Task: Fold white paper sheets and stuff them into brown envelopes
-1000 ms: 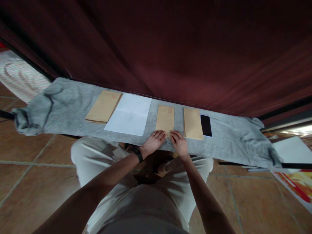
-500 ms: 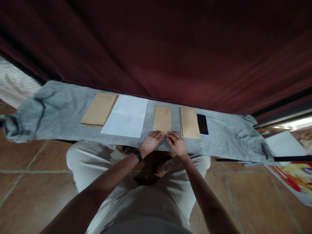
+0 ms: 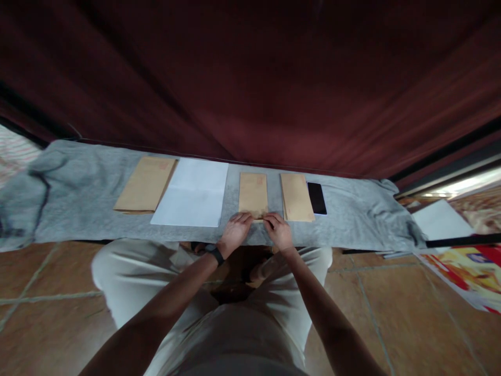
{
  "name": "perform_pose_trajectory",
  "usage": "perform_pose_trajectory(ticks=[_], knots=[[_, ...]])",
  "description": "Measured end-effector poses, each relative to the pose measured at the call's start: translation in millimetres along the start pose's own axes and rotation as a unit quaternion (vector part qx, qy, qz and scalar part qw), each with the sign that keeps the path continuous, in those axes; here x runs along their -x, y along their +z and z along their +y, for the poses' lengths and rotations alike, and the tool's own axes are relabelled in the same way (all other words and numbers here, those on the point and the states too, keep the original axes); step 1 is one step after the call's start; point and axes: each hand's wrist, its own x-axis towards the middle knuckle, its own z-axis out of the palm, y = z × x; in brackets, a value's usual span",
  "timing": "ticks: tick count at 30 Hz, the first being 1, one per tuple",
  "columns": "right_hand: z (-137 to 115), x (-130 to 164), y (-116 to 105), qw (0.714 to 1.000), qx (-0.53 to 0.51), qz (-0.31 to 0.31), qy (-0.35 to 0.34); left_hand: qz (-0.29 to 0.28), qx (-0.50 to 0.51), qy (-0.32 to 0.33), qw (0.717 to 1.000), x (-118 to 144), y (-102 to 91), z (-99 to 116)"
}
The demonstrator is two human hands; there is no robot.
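Observation:
A single brown envelope [image 3: 253, 192] lies flat in front of me, with a faint reddish print at its upper right. My left hand [image 3: 236, 231] pinches its near end at the left corner; a dark band circles that wrist. On the right corner of the same end, my right hand [image 3: 279, 231] has its fingers closed on the paper. A narrow strip at the near edge looks folded over between the fingertips, though they partly hide it. To the right sits a small stack of similar envelopes [image 3: 297, 197].
Left of the hands lie white paper sheets [image 3: 191, 193] and a thicker pile of brown envelopes [image 3: 146, 185]. A dark phone [image 3: 317, 198] rests beside the right stack. Everything lies on a narrow bench covered with grey cloth [image 3: 352, 214]; a dark red curtain [image 3: 250, 83] hangs behind.
The camera view has shifted a little, moving the bench items left in the picture. Both hands stay at the envelope's near end, the right hand's fingers now lying flatter along the edge.

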Motion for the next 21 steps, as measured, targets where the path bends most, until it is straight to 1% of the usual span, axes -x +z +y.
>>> perform_pose_trajectory(ticks=[3,5,9,11,14,17,21], knots=[[-0.5,-0.4,0.2,1.000,0.003,-0.005,0.009,0.014,-0.007,-0.017,1.000,-1.6,1.8,0.4],[-0.4,-0.5,0.3,1.000,0.002,-0.006,0.012,0.016,-0.019,-0.015,1.000,-1.2,2.9,1.1],[0.0,-0.3,0.9,1.000,0.006,-0.006,0.010,0.021,-0.054,0.033,0.998,7.7,8.0,3.2],[0.4,0.0,1.4,1.000,0.010,-0.007,0.008,0.026,-0.061,0.041,0.997,14.8,11.8,4.2],[1.5,0.0,1.7,1.000,0.015,-0.006,0.004,0.031,-0.056,0.041,0.997,23.8,15.8,4.3],[1.4,0.2,0.5,1.000,0.022,-0.007,-0.002,0.031,-0.044,0.045,0.998,28.7,15.6,3.8],[-9.0,5.7,1.5,0.999,0.042,-0.001,-0.016,0.018,-0.035,0.045,0.998,32.3,12.6,6.1]])
